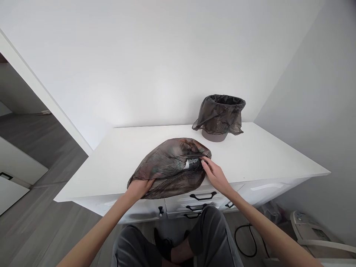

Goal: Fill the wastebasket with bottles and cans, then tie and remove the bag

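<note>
Grey trousers [218,237] and dark shoes [163,244] are worn, with both forearms [98,230] bare.

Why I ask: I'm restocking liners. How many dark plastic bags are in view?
2: one bag at the front edge of the counter, another bag draped over the bin behind. More could be hidden.
</note>
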A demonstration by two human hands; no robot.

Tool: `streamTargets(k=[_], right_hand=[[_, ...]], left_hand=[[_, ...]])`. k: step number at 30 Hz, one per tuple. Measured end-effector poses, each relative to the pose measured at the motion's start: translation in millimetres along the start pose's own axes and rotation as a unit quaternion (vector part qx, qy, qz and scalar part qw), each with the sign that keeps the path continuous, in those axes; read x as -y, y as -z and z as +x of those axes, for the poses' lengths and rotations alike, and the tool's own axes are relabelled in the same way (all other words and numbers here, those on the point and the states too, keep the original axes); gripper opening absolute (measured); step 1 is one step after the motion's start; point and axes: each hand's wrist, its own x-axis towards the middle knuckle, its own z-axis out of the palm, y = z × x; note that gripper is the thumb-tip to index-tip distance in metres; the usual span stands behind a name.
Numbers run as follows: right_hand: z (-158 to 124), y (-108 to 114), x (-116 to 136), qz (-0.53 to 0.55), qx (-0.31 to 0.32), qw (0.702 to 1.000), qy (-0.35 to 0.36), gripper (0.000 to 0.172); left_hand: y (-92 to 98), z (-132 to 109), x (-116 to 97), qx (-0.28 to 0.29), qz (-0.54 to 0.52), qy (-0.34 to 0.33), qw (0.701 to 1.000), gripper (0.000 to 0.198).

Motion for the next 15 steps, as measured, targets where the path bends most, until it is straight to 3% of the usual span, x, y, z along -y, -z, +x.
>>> streamTargets(k=[10,15], right_hand=[[3.7,-2.3,2.8,0.010,-0.009,0.999,-0.044,0.058],[3.2,-3.8,0.1,0.005,-0.001,0.999,-0.049,0.059]], left_hand=[[10.0,0.3,-14.0,-0.016,-0.015,-0.024,0.999,0.043],[21.3,-16.2,-22.3,-0.011,-0.024,0.031,0.999,0.047]])
